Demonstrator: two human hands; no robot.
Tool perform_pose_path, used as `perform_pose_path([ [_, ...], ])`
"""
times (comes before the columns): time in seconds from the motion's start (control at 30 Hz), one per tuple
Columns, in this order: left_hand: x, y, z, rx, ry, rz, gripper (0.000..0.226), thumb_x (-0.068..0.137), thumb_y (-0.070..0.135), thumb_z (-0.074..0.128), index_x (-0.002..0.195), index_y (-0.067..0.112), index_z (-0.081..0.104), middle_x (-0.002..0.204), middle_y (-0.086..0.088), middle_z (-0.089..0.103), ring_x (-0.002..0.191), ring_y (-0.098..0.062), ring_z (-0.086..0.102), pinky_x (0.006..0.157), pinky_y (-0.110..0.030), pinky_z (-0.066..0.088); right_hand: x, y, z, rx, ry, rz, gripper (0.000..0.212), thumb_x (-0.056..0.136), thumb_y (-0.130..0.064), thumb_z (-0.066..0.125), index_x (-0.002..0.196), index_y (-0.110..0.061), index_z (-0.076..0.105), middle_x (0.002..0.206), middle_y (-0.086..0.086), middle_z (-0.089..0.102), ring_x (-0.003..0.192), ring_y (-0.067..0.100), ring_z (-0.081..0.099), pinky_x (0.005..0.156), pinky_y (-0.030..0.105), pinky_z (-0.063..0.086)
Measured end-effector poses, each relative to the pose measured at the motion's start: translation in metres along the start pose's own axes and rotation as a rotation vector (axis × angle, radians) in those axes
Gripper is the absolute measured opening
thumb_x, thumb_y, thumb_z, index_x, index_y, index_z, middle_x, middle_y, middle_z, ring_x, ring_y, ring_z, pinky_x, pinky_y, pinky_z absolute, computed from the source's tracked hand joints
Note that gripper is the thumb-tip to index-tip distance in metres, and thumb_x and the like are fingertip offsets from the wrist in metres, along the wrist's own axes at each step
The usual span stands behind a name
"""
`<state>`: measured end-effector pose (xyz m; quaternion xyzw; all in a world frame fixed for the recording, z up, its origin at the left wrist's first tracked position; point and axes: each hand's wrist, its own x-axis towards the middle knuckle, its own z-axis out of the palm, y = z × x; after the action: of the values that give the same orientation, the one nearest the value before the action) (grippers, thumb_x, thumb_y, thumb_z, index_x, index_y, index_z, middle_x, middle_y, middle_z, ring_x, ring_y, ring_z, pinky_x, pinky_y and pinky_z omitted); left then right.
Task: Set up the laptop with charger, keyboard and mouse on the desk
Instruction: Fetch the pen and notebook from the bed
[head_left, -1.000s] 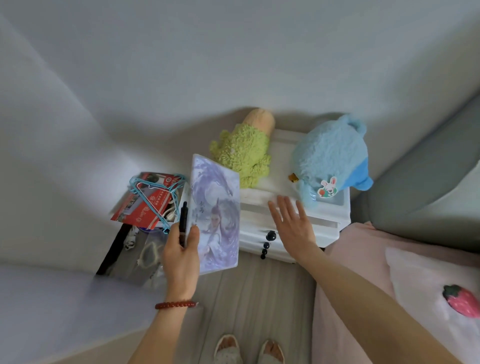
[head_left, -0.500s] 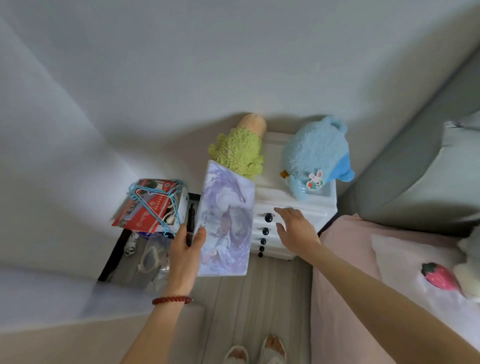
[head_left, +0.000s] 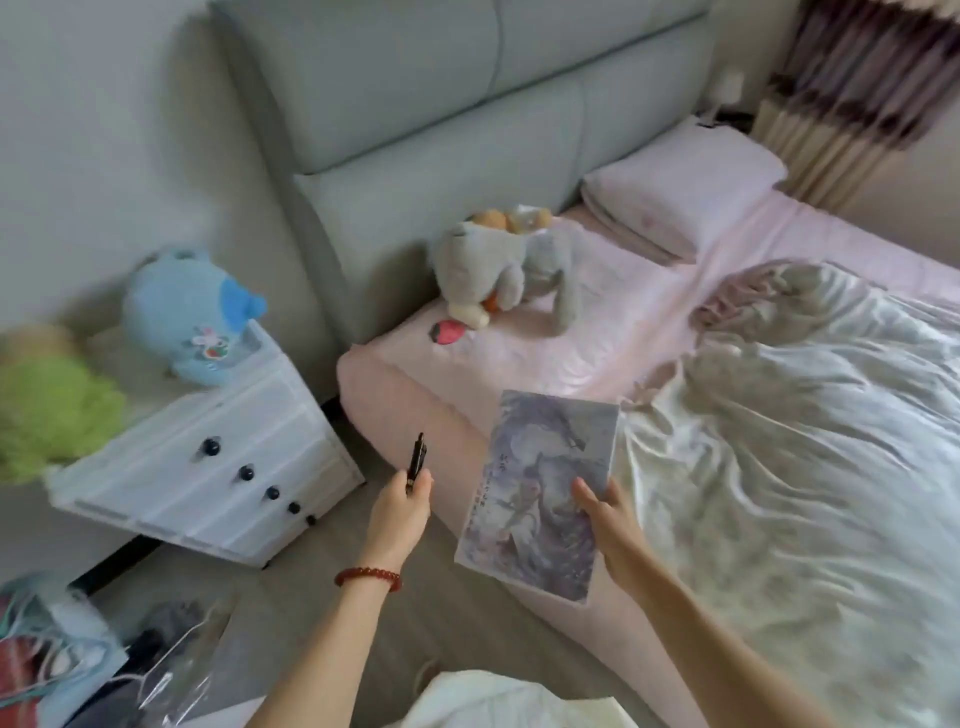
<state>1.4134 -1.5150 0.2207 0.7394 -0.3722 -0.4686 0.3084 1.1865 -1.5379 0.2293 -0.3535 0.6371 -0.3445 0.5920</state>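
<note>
My left hand (head_left: 400, 512) pinches a pen (head_left: 417, 461); right hand (head_left: 610, 514) grips the book (head_left: 540, 493) by its right edge, over the bed (head_left: 571, 358). No laptop in view. I'd drop both flat, well inboard, then go find it.

White plastic drawer unit (head_left: 218, 457) stands left of the pink-sheeted bed (head_left: 597, 343), against the padded grey headboard (head_left: 415, 104). Blue plush toy (head_left: 187, 312) and green fuzzy plush (head_left: 47, 400) sit on the unit. Grey stuffed animal (head_left: 498, 265) lies on the bed before the headboard; folded pink pillow (head_left: 680, 176) to its right.
</note>
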Motion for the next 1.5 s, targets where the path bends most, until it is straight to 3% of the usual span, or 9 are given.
perform_pose_path([
  [0.13, -0.048, 0.061, 0.135, 0.053, -0.224, 0.185, 0.032, 0.096, 0.035, 0.039, 0.095, 0.007, 0.056, 0.058, 0.005, 0.041, 0.049, -0.014, 0.039, 0.048, -0.028, 0.030, -0.069, 0.031, -0.154, 0.127, 0.360, -0.065, 0.018, 0.094, -0.019, 0.051, 0.112, -0.014, 0.054, 0.086, 0.003, 0.064, 0.072, 0.018, 0.061, 0.061, 0.027, 0.054],
  [0.23, -0.110, 0.096, 0.253, 0.077, -0.433, 0.306, 0.034, 0.097, 0.033, 0.039, 0.099, 0.004, 0.056, 0.054, 0.000, 0.038, 0.046, -0.011, 0.038, 0.046, -0.027, 0.030, -0.136, 0.069, -0.266, 0.272, 0.616, -0.084, 0.016, 0.095, -0.021, 0.051, 0.110, -0.017, 0.054, 0.096, 0.006, 0.066, 0.085, 0.024, 0.064, 0.076, 0.039, 0.054],
  [0.37, -0.250, 0.112, 0.437, 0.195, -0.721, 0.413, 0.024, 0.098, 0.030, 0.039, 0.097, 0.013, 0.056, 0.051, -0.002, 0.038, 0.035, -0.006, 0.039, 0.038, -0.021, 0.031, -0.257, 0.143, -0.425, 0.446, 1.024, -0.089, 0.012, 0.094, -0.016, 0.051, 0.105, -0.014, 0.057, 0.092, 0.003, 0.068, 0.079, 0.017, 0.065, 0.062, 0.022, 0.055],
  [0.5, -0.373, 0.111, 0.564, 0.195, -0.957, 0.441, 0.021, 0.097, 0.024, 0.039, 0.093, 0.015, 0.058, 0.055, 0.000, 0.037, 0.038, -0.008, 0.034, 0.034, -0.017, 0.028, -0.355, 0.202, -0.532, 0.500, 1.319, -0.077, 0.022, 0.094, -0.007, 0.049, 0.114, -0.001, 0.055, 0.108, 0.012, 0.062, 0.099, 0.026, 0.059, 0.085, 0.035, 0.049],
  [0.57, -0.440, 0.101, 0.618, 0.251, -1.081, 0.484, 0.022, 0.097, 0.023, 0.040, 0.099, 0.017, 0.061, 0.056, 0.000, 0.038, 0.038, -0.007, 0.037, 0.036, -0.017, 0.029, -0.409, 0.231, -0.572, 0.532, 1.476, -0.050, 0.025, 0.093, -0.002, 0.049, 0.117, 0.004, 0.053, 0.110, 0.013, 0.060, 0.098, 0.022, 0.056, 0.082, 0.025, 0.047],
  [0.67, -0.528, 0.090, 0.685, 0.344, -1.271, 0.481, 0.024, 0.097, 0.021, 0.042, 0.076, 0.013, 0.052, 0.055, -0.001, 0.036, 0.034, -0.004, 0.034, 0.032, -0.014, 0.025, -0.478, 0.272, -0.619, 0.583, 1.695, -0.031, 0.025, 0.091, 0.002, 0.049, 0.115, 0.006, 0.054, 0.104, 0.007, 0.057, 0.095, 0.016, 0.052, 0.059, 0.001, 0.042],
  [0.87, -0.674, 0.069, 0.848, 0.514, -1.458, 0.560, 0.025, 0.094, 0.022, 0.042, 0.075, 0.014, 0.056, 0.053, 0.001, 0.037, 0.040, -0.010, 0.032, 0.035, -0.017, 0.025, -0.575, 0.355, -0.739, 0.740, 1.912, 0.020, 0.022, 0.092, -0.003, 0.049, 0.113, 0.002, 0.057, 0.101, 0.009, 0.060, 0.092, 0.021, 0.056, 0.060, 0.007, 0.046],
  [1.0, -0.763, 0.068, 0.958, 0.494, -1.515, 0.573, 0.021, 0.092, 0.019, 0.043, 0.077, 0.010, 0.055, 0.053, 0.001, 0.035, 0.035, -0.006, 0.032, 0.033, -0.015, 0.024, -0.622, 0.392, -0.848, 0.811, 1.914, 0.043, 0.018, 0.093, -0.010, 0.050, 0.108, -0.002, 0.057, 0.097, 0.010, 0.062, 0.090, 0.024, 0.058, 0.078, 0.035, 0.048],
  [1.5, -1.151, 0.100, 1.358, 0.513, -1.714, 0.691, 0.016, 0.092, 0.022, 0.046, 0.082, 0.011, 0.048, 0.056, 0.001, 0.034, 0.034, -0.006, 0.030, 0.032, -0.015, 0.023, -0.844, 0.502, -1.291, 0.779, 2.023, 0.005, 0.013, 0.093, -0.018, 0.050, 0.096, -0.009, 0.059, 0.090, 0.007, 0.062, 0.083, 0.024, 0.059, 0.076, 0.035, 0.048],
])
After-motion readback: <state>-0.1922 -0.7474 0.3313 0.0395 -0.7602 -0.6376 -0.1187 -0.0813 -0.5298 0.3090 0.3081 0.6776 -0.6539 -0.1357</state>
